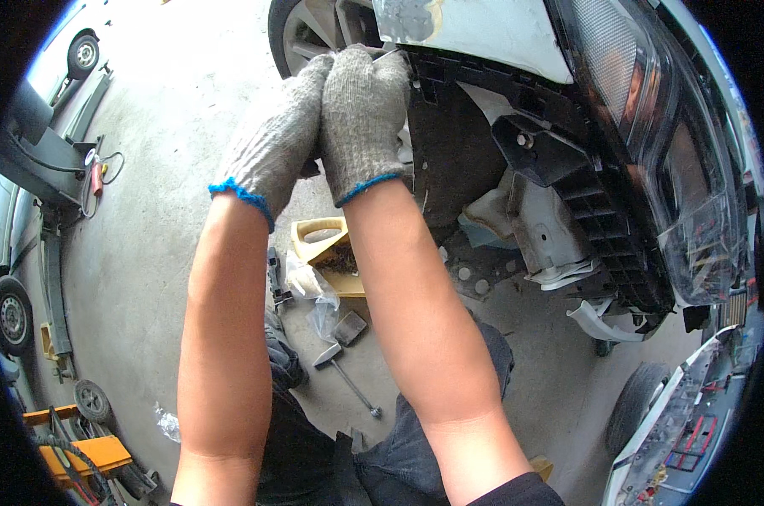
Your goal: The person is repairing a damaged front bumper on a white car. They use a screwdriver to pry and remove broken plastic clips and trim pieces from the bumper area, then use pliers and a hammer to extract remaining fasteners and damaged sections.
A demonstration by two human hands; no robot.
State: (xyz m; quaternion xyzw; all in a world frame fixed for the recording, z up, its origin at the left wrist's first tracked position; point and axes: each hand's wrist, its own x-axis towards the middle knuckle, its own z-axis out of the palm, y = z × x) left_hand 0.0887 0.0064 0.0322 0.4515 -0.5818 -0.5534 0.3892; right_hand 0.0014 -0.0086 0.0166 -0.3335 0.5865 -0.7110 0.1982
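My left hand (pixel 279 139) and my right hand (pixel 362 118) wear grey knit gloves with blue cuffs and are pressed side by side at the top middle. Both look closed, their fingers curled away from me, and what they grip is hidden behind the gloves. A small dark piece shows below and between them. Right beside my right hand are the lower edge of a white fender (pixel 500 38) and its black plastic bracket strip (pixel 483 72). Behind the gloves is a car wheel (pixel 310 34). The dark wheel-arch liner (pixel 449 143) hangs to the right of them.
On the floor lie a hammer (pixel 348 381), a yellow container (pixel 341 285) with small fasteners, a clear plastic bag (pixel 323 310) and a dark block (pixel 350 327). A headlight (pixel 673 169) is at right. An orange jack (pixel 95 455) and lift post (pixel 48 160) stand at left.
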